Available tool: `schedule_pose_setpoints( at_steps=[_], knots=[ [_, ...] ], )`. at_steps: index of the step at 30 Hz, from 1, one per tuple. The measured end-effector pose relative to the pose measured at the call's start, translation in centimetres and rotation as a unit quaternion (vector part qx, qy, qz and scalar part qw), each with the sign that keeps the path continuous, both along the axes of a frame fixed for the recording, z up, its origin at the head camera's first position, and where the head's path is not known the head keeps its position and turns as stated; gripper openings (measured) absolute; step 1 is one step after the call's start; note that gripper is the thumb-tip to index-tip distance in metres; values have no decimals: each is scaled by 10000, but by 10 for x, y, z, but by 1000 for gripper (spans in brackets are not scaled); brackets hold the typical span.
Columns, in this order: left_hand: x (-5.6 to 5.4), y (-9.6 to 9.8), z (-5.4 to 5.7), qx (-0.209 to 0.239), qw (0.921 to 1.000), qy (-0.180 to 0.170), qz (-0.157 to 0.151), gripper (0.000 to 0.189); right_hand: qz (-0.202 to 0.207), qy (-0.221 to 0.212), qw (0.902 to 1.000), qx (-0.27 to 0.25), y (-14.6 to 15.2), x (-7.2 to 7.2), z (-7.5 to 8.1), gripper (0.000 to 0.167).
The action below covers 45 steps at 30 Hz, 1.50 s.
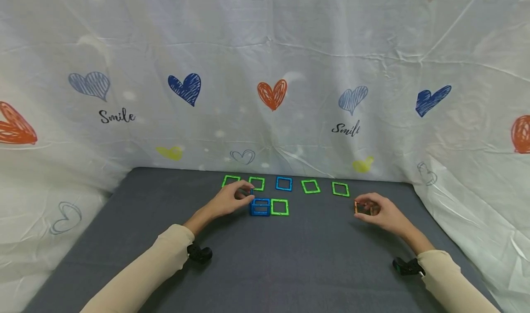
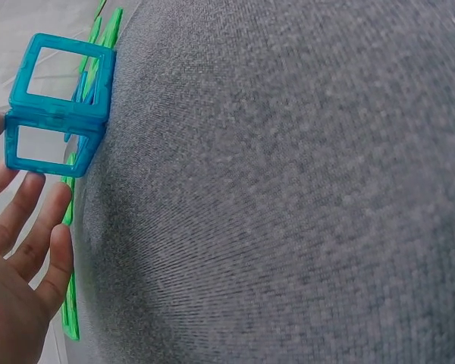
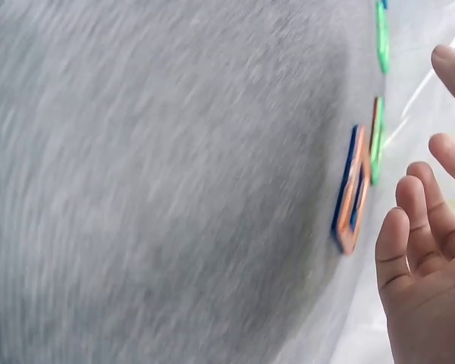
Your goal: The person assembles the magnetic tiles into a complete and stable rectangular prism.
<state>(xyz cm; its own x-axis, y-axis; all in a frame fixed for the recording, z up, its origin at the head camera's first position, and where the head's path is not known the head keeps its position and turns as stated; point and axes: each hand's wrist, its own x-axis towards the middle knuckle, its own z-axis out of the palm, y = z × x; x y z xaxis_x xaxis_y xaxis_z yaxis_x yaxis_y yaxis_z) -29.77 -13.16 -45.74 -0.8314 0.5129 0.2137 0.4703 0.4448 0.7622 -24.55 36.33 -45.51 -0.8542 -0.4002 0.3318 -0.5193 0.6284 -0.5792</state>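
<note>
My left hand [image 1: 229, 199] is at a small blue structure of square magnetic tiles [image 1: 260, 207]. In the left wrist view, its thumb and fingertips pinch the edge of a blue magnetic tile [image 2: 57, 117], joined at an angle to other blue tiles. A green square tile [image 1: 279, 207] lies right beside the structure. My right hand [image 1: 381, 212] hovers over the table's right side, fingers spread and loosely bent. Just beyond its fingertips, the right wrist view shows an orange square tile [image 3: 353, 193] against a blue one. In the head view, that hand partly covers the orange tile.
Along the back of the dark cloth-covered table [image 1: 290, 257] runs a row of green tiles [image 1: 310, 187] with a blue tile [image 1: 284, 183] among them. Behind the table hangs a white curtain [image 1: 232, 37] printed with hearts.
</note>
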Motion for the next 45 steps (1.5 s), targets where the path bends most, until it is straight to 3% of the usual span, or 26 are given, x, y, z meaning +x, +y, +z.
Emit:
schedule_pose_setpoints(
  at_steps=[13, 28, 37, 45],
  knots=[
    [1, 0, 0, -86, 10000, -24, -9, 37, -519, -294, 9979, 253, 23, 5, -6, 50],
    [0, 1, 2, -92, 9999, -13, -45, 37, -770, -374, 9947, 567, 33, -1, -11, 37],
    [-1, 1, 2, -78, 10000, -27, -15, 37, -492, -406, 9974, 323, 36, -2, -11, 12],
    [-2, 0, 0, -111, 9999, -63, -15, 37, -206, -290, 9993, 128, 36, -2, -14, 11]
  ],
)
